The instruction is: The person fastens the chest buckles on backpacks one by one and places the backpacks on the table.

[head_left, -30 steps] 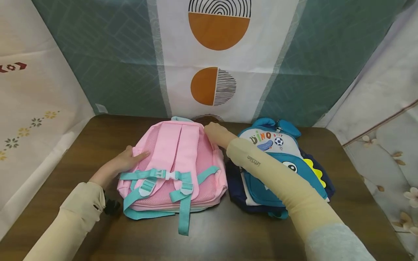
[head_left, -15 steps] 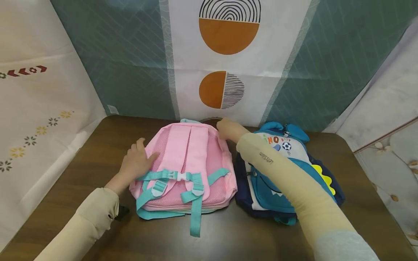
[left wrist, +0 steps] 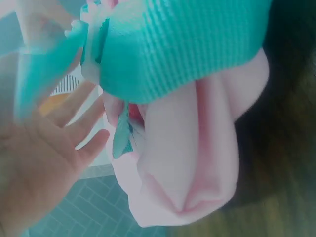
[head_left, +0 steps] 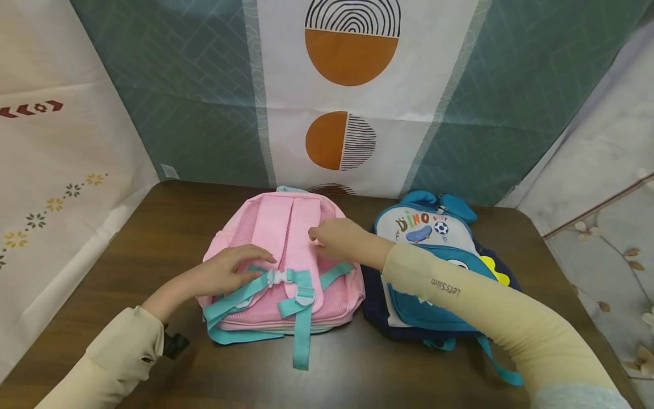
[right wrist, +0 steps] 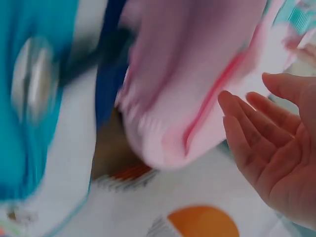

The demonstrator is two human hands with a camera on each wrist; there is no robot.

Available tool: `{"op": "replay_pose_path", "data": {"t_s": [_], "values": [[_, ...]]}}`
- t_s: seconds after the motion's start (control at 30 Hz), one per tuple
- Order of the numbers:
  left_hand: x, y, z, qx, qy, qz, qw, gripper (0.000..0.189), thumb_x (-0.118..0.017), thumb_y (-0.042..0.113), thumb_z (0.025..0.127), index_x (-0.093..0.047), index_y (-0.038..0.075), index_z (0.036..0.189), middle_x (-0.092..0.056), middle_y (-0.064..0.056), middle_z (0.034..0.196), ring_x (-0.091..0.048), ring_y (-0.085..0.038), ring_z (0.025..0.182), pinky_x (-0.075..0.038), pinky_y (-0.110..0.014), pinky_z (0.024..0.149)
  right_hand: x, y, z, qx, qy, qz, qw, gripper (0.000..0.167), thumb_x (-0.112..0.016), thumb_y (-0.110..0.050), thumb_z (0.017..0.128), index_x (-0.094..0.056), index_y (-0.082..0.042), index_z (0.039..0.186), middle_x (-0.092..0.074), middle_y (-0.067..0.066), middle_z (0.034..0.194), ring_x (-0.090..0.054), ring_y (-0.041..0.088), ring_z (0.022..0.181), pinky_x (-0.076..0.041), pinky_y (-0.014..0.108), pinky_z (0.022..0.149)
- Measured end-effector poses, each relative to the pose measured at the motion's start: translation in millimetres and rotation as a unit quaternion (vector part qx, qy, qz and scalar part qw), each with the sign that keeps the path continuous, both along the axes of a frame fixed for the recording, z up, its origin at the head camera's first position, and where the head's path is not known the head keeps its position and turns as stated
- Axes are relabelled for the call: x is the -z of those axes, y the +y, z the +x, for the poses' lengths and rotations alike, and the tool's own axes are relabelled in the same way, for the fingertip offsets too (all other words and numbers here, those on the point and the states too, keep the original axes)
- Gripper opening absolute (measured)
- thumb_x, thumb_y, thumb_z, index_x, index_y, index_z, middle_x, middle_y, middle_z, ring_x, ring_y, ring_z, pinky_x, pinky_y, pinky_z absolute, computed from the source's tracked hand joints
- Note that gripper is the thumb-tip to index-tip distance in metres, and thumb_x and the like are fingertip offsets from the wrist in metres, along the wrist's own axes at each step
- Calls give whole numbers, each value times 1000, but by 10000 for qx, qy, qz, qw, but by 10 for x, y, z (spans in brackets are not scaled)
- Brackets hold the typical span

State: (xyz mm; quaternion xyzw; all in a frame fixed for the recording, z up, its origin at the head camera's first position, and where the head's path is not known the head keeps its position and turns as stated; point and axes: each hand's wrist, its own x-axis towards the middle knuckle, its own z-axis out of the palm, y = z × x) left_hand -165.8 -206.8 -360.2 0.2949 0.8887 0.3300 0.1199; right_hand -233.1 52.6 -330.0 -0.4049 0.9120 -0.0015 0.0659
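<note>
A pink backpack [head_left: 240,227] lies with its shoulder straps facing up. Teal webbing [head_left: 301,341] and a white buckle [head_left: 276,277] cross its lower half. My left hand [head_left: 225,271] is over the bag's left side, fingertips close to the buckle. In the left wrist view, its fingers look extended beside the teal webbing [left wrist: 187,44], gripping nothing. Above the right shoulder strap [head_left: 305,227] is my right hand [head_left: 339,238]. The right wrist view shows its fingers [right wrist: 256,133] loosely bent, apart from the pink fabric [right wrist: 197,74]. Whether either hand touches the bag is unclear.
A blue dinosaur backpack [head_left: 434,255] lies close to the pink one's right side, partly under my right forearm. Both bags rest on a dark wooden table [head_left: 357,375]. A patterned cloth [head_left: 337,96] hangs behind its back edge.
My right hand has left the pink backpack's top right corner and come down over its straps. My left hand has moved from the left edge inward to the buckle. The bag stays put.
</note>
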Motion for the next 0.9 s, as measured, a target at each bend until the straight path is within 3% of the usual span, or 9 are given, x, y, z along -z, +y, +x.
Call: {"op": "replay_pose_path", "data": {"t_s": [0.1, 0.23, 0.37, 0.47, 0.7, 0.8, 0.9], "values": [[11, -29, 40, -7, -325, 185, 9993, 30, -55, 10, 93, -59, 13, 123, -59, -4, 123, -51, -25, 117, -42, -47, 96, 50, -90, 146, 2, -402, -424, 9983, 26, -59, -28, 91, -64, -10, 110, -69, 3, 87, -62, 13, 75, -52, 27, 71], [28, -43, 93, -94, -579, 276, 9979, 30, -48, 16, 98, -57, 10, 125, -59, -3, 123, -52, -24, 115, -42, -47, 97, 62, -210, 315, -75, -1458, -1000, 9842, 47, -66, -36, 86, -58, -8, 124, -67, 5, 106, -61, 14, 93, -50, 26, 82], [60, 3, 123, 141, -83, -172, 9997, 35, -58, 20, 92, -57, 10, 126, -58, -4, 125, -50, -26, 117, -39, -50, 98, 93, -300, 423, -156, -2115, -1244, 9693, 58, -71, -31, 82, -52, -8, 131, -62, 6, 119, -57, 17, 108, -46, 27, 92], [89, 85, 129, 222, 345, -465, 9981, 38, -62, 15, 88, -57, 7, 125, -57, -8, 125, -49, -30, 119, -36, -54, 98, 145, -332, 435, 27, -2227, -1313, 9660, 55, -75, -26, 80, -55, -8, 128, -63, 6, 115, -58, 16, 103, -47, 24, 88], [125, 290, 99, -31, 1029, -842, 9911, 37, -71, 18, 82, -64, 7, 116, -62, -6, 115, -52, -28, 113, -34, -54, 99, 193, -380, 369, 522, -1889, -1259, 9725, 33, -78, -17, 76, -69, -4, 104, -65, 4, 86, -55, 13, 78, -47, 21, 69], [131, 297, 83, 39, 929, -683, 9933, 34, -72, 17, 82, -65, 5, 113, -63, -8, 113, -53, -29, 111, -37, -52, 98, 205, -395, 369, 516, -1863, -1234, 9734, 22, -77, -16, 77, -72, -4, 94, -64, 1, 78, -52, 11, 71, -45, 19, 63], [130, 275, 56, 92, 499, -354, 9981, 32, -70, 15, 84, -65, 4, 113, -62, -10, 115, -52, -31, 114, -39, -51, 98, 232, -373, 371, 393, -1837, -1264, 9740, 17, -75, -15, 79, -72, -4, 91, -63, -1, 73, -50, 10, 67, -43, 18, 59]]}}
